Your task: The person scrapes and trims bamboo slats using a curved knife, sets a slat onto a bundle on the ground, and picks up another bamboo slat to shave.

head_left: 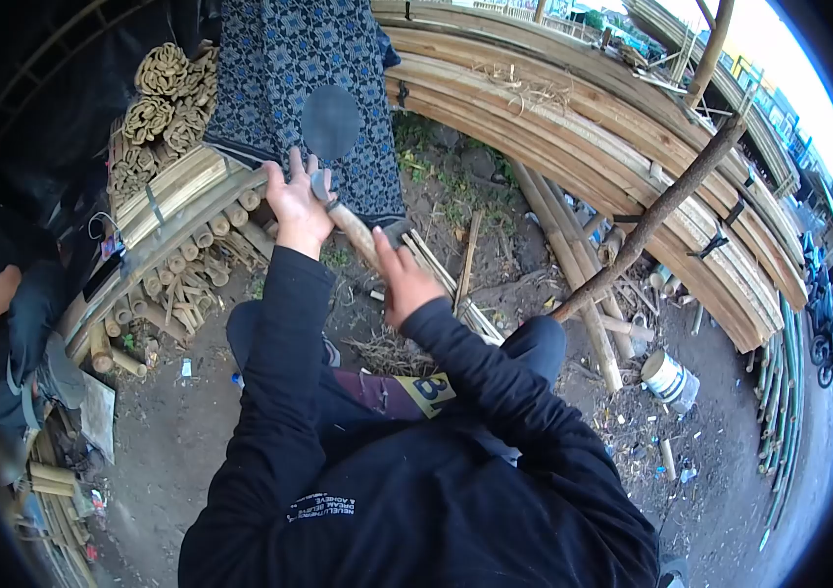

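A tool with a worn wooden handle (356,233) and a grey metal part (321,184) at its upper end slants between my hands. My left hand (299,204) is palm up with its fingers apart, beside the metal part; whether it bears any of the tool's weight is unclear. My right hand (403,282) is wrapped round the lower end of the handle. Just beyond my hands hangs a blue patterned cloth (367,127).
Long stacked planks (553,122) run across the upper right, with a slanting branch (656,211) before them. Bamboo poles (176,260) and bundled strips (157,118) lie at the left, near a seated person (20,304). A white bucket (664,376) stands at the right.
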The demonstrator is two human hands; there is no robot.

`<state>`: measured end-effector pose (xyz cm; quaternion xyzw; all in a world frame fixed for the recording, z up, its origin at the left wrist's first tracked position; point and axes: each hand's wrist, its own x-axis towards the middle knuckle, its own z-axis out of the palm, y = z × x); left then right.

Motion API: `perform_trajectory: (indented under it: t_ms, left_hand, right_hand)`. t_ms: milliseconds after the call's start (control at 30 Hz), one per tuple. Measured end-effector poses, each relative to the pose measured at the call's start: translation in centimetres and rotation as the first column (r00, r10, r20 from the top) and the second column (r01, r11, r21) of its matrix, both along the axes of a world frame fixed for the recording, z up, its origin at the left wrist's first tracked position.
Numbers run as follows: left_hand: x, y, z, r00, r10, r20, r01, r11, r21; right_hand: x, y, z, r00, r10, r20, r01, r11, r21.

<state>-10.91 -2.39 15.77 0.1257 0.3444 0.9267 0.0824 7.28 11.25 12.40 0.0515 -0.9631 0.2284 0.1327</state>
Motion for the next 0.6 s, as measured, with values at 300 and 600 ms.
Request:
perform_trajectory:
  t_ms: [300,600]
  left_hand:
    - [1.2,-2.6,-12.2,0.998,0.029,0.063,0.036,0.561,-0.827]
    - [-0.7,0.5,-24.0,0.939,0.206,0.276,0.181,0.387,-0.904]
  right_hand:
    - [-13.9,20.4,-19.3,0.793,-0.166,0.586,0.193,0.981,0.017]
    - [-11.7,15.2,-27.2,0.495,0.185,0.849,-0.295,0.955,-0.036]
